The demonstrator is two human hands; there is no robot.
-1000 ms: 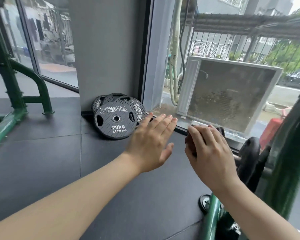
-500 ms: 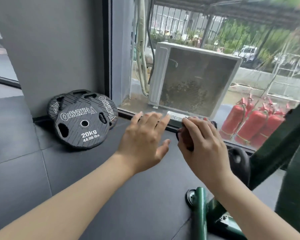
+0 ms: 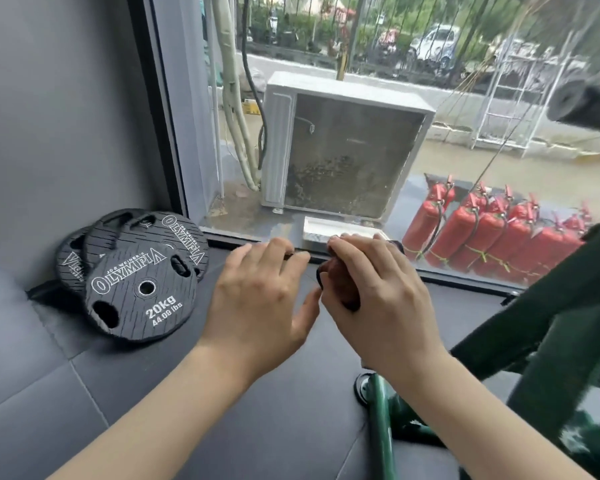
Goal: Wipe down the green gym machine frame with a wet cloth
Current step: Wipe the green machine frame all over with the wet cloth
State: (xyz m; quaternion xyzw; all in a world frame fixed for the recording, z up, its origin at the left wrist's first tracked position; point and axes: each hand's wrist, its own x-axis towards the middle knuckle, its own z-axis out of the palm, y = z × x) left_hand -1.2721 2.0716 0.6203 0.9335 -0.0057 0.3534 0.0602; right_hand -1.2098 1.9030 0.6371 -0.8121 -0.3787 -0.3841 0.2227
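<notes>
While both forearms reach forward over the dark rubber floor (image 3: 125, 403), the right hand (image 3: 378, 299) is curled around a small dark, reddish-brown object (image 3: 340, 285), of which only a part shows between thumb and fingers; whether this is the cloth cannot be told. The left hand (image 3: 260, 299) is held just beside it with fingers extended and slightly spread, grasping nothing, its thumb pointing toward the right hand without visibly touching it. The green gym machine frame (image 3: 548, 334) occupies the lower right: a broad blurred diagonal member rises toward the right edge, and a thinner green tube (image 3: 381, 434) with a round foot stands on the floor beneath the right wrist. Neither hand is in contact with the frame. To the left, three black weight plates (image 3: 139, 292) lean against the grey wall (image 3: 59, 126), the front one marked "OLYMPIA" and "20kg". Beyond the hands a floor-level window (image 3: 465, 188) shows an outdoor air-conditioning unit (image 3: 343, 147) with pipes beside it, and a row of red fire extinguishers (image 3: 492, 233) to its right. A dark cylindrical bar end (image 3: 582, 102) appears blurred at the upper right.
</notes>
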